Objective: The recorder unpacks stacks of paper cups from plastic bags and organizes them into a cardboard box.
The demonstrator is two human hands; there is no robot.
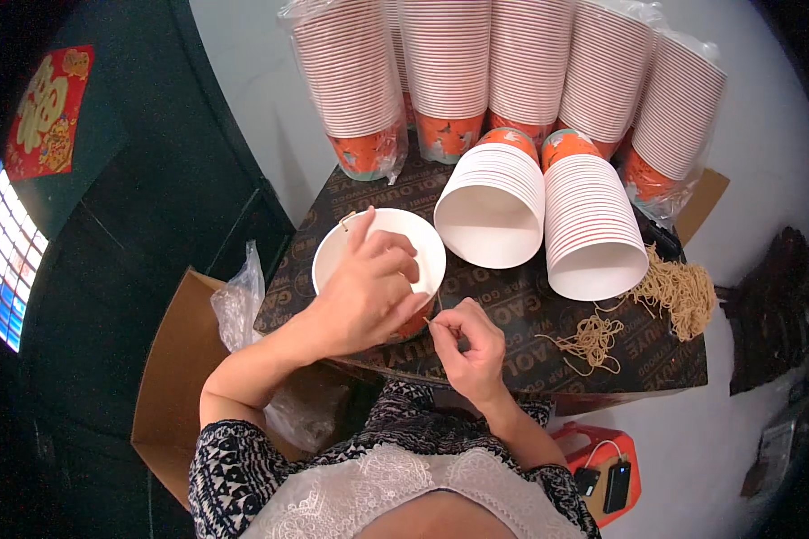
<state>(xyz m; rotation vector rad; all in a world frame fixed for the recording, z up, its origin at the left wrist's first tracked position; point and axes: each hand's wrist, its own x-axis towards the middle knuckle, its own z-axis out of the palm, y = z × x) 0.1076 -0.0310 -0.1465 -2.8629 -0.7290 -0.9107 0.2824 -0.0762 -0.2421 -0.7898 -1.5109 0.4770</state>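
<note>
A white paper bucket (431,235) with an orange outside stands upright near the table's front edge. Across its mouth reaches my left hand (373,278), fingers bent, the index finger at the far rim beside a small tan loop of string (349,218). That hand's thumb side rests by the near right rim, so it appears to steady the bucket. Close to the bucket's near right side, my right hand (469,346) is closed in a pinch on the thin tan string (430,321). My left hand hides part of the bucket's inside and front.
Two nested stacks of paper buckets (490,211) (593,225) lie on the dark printed table (521,346). Several plastic-wrapped stacks (445,67) stand behind. Tan strings lie in a small tangle (591,343) and a larger bundle (679,292) at right. A cardboard box (175,359) stands at left; an orange stool (634,485) at lower right.
</note>
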